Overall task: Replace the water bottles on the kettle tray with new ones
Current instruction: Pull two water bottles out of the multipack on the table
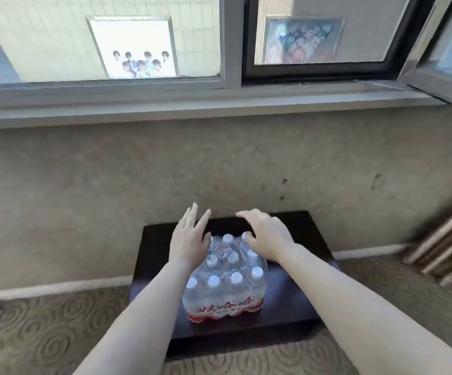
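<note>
We stand facing a plain wall (111, 190) under a window sill (219, 109), with a dark low table (295, 301) pushed against the wall on patterned carpet (43, 328) and a ribbed radiator (446, 250) off to the right. On the table's near half sits the shrink-wrapped pack of water bottles (226, 277), white caps up and bottles upright, its long side running away from us toward the wall and its red-printed end facing us. Nothing lies between our hands and the pack. Our left hand (189, 239) is flat and spread wide beside the pack's far left corner, gripping nothing. Our right hand (266, 235) is open with fingers curved over the far right caps; we cannot tell whether it touches the wrap.
</note>
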### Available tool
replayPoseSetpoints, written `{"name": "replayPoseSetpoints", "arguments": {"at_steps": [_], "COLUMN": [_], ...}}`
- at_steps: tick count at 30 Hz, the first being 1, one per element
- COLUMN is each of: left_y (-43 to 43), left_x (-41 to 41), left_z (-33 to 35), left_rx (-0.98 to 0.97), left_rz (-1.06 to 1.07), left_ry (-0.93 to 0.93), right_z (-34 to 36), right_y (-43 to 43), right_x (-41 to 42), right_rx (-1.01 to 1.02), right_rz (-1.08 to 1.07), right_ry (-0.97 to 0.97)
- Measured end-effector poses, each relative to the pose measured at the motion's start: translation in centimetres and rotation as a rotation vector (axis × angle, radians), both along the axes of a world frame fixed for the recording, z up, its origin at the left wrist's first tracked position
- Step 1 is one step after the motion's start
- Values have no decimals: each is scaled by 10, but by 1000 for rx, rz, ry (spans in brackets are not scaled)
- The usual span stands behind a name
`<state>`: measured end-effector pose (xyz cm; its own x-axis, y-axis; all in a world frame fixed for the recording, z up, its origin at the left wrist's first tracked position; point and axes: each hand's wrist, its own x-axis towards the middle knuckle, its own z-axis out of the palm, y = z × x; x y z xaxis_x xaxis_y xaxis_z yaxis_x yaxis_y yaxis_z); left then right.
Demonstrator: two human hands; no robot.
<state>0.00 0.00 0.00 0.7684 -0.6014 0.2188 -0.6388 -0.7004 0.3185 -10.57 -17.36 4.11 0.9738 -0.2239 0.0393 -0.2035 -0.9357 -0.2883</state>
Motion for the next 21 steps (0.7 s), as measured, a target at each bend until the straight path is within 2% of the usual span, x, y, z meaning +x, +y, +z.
{"name": "replayPoseSetpoints", "arguments": {"at_steps": [6,11,13,21], "left_y": [-27,-42,-45,-52], "left_x": [5,3,3,4], "left_z": [-69,-105,-113,-125], "left_rx": [165,195,227,152], "left_rz": [8,-22,-17,72], "left_ry": [182,343,347,298], "right_z": [-58,-92,-101,-119], "right_y": [-18,-22,-20,-13], "right_x": [24,36,38,39], "right_rx": [36,72,86,145], "right_rz": [90,130,141,130], "right_ry": [126,187,200,263]}}
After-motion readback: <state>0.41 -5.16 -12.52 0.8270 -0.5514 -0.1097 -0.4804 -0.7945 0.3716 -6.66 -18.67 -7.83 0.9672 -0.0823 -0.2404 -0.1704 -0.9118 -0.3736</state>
